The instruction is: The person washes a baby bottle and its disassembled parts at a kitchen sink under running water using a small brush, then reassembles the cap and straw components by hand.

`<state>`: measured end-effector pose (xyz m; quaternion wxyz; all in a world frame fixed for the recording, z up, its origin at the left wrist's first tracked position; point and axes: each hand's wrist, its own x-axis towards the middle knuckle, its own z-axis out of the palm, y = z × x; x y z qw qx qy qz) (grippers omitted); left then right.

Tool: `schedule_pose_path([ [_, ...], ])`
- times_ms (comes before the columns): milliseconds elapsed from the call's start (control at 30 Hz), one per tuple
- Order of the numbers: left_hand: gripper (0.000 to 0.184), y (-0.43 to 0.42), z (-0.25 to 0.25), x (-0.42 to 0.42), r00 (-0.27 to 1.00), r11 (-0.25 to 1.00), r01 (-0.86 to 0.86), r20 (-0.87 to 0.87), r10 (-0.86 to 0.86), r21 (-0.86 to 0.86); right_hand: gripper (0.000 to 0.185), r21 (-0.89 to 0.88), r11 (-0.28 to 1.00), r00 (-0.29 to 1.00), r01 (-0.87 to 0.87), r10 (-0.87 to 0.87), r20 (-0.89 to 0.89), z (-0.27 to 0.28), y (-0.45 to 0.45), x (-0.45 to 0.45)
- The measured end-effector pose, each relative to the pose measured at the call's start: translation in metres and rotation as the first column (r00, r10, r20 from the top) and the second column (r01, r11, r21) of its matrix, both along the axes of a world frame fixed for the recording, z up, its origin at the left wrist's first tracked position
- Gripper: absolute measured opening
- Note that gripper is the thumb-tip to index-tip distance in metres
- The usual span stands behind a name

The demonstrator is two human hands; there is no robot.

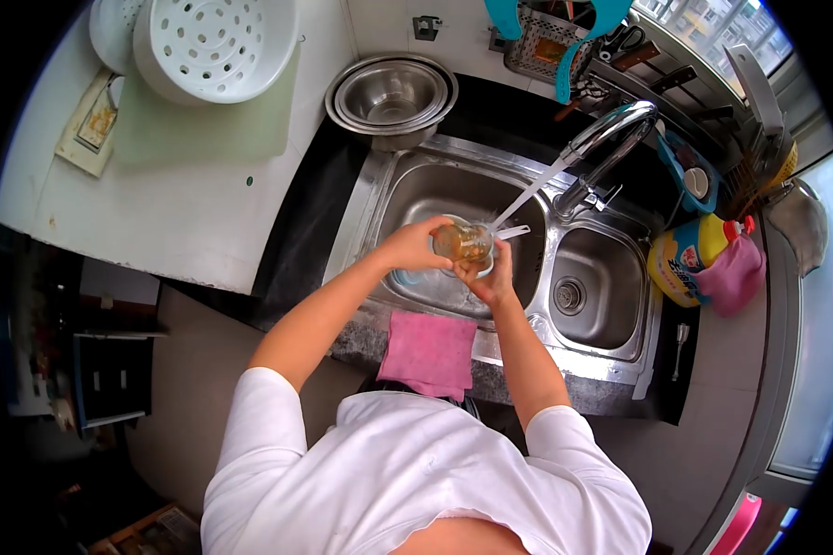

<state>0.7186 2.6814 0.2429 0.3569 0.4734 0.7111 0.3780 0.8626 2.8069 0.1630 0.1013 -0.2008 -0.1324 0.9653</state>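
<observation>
- Both hands are closed on one vessel — the left hand (416, 246) around its left side, the right hand (491, 282) around its lower right.
- That glass vessel (463, 242) is held over the large basin (430, 185); whether its amber tint is glass or contents, I cannot tell.
- One water stream (529, 194) falls from the faucet (577, 194) to just beside it, so the step in hand looks like rinsing.
- The next move seems to call for a secure wet grip and turning the vessel in the flow.
- One white handle (515, 230) juts out beside the right hand; its other end is hidden.
- Counted outward: two basins, the small basin (606, 310) included; one pink cloth (428, 351); one nest of steel bowls (391, 97) — at least two; one yellow bottle (674, 261); one small utensil (681, 350) on the right-hand surface.
</observation>
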Motion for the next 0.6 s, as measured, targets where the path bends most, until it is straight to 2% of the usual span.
schedule_pose_path([
  [67, 0.069, -0.003, -0.002, -0.004, 0.998, 0.999, 0.018, 0.065, -0.021, 0.046, 0.049, 0.013, 1.0, 1.0, -0.007, 0.007, -0.011, 0.001, 0.002, 0.002],
  [133, 0.071, -0.004, 0.003, -0.008, 0.96, 0.998, 0.042, 0.275, -0.054, 0.048, 0.048, -0.005, 0.999, 0.999, 0.038, -0.038, 0.002, 0.003, 0.005, 0.003],
  [167, 0.071, -0.003, 0.003, -0.01, 0.96, 0.998, 0.04, 0.276, -0.052, 0.049, 0.046, 0.029, 0.999, 1.0, 0.023, -0.023, -0.004, 0.002, 0.008, 0.004],
  [200, 0.072, -0.001, 0.001, -0.012, 0.972, 0.996, 0.085, 0.217, -0.086, 0.015, 0.046, 0.029, 0.999, 1.0, 0.023, -0.023, -0.004, -0.002, 0.013, 0.004],
  [267, 0.074, 0.005, -0.003, -0.017, 0.98, 0.991, 0.129, 0.157, -0.124, -0.021, 0.045, 0.25, 0.966, 0.997, -0.071, 0.071, 0.008, -0.009, 0.022, 0.005],
  [300, 0.075, 0.011, -0.002, -0.015, 0.983, 0.982, 0.177, -0.029, -0.179, -0.061, 0.047, 0.381, 0.924, 1.0, -0.025, 0.023, 0.01, -0.005, 0.022, 0.006],
  [333, 0.076, 0.018, -0.001, -0.012, 0.948, 0.97, 0.219, -0.211, -0.238, -0.109, 0.047, 0.381, 0.924, 1.0, -0.022, 0.019, 0.011, -0.001, 0.022, 0.007],
  [367, 0.076, 0.024, -0.001, -0.006, 0.947, 0.968, 0.225, -0.21, -0.244, -0.107, 0.05, 0.519, 0.854, 0.997, -0.002, -0.036, 0.062, 0.003, 0.024, 0.007],
  [400, 0.075, 0.032, 0.002, 0.003, 0.922, 0.966, 0.152, -0.323, -0.214, -0.207, 0.053, 0.646, 0.763, 0.99, 0.008, -0.099, 0.104, 0.013, 0.024, 0.008],
  [433, 0.074, 0.038, 0.004, 0.008, 0.88, 0.953, 0.068, -0.433, -0.197, -0.294, 0.054, 0.677, 0.736, 0.983, 0.021, -0.138, 0.12, 0.027, 0.02, 0.008],
  [467, 0.074, 0.042, 0.007, 0.012, 0.878, 0.953, 0.081, -0.432, -0.207, -0.292, 0.054, 0.679, 0.733, 0.981, 0.029, -0.15, 0.121, 0.033, 0.023, 0.011],
  [533, 0.063, 0.052, 0.009, 0.017, 0.872, 0.944, -0.034, -0.471, -0.131, -0.327, 0.055, 0.846, 0.503, 0.926, -0.177, -0.205, 0.316, 0.041, 0.029, 0.015],
  [567, 0.063, 0.055, 0.009, 0.017, 0.869, 0.946, -0.019, -0.473, -0.144, -0.324, 0.056, 0.825, 0.528, 0.933, -0.199, -0.154, 0.324, 0.045, 0.032, 0.02],
  [600, 0.064, 0.056, 0.003, 0.015, 0.899, 0.957, -0.001, -0.419, -0.126, -0.29, 0.059, 0.827, 0.498, 0.916, -0.262, -0.141, 0.376, 0.068, 0.032, 0.026],
])
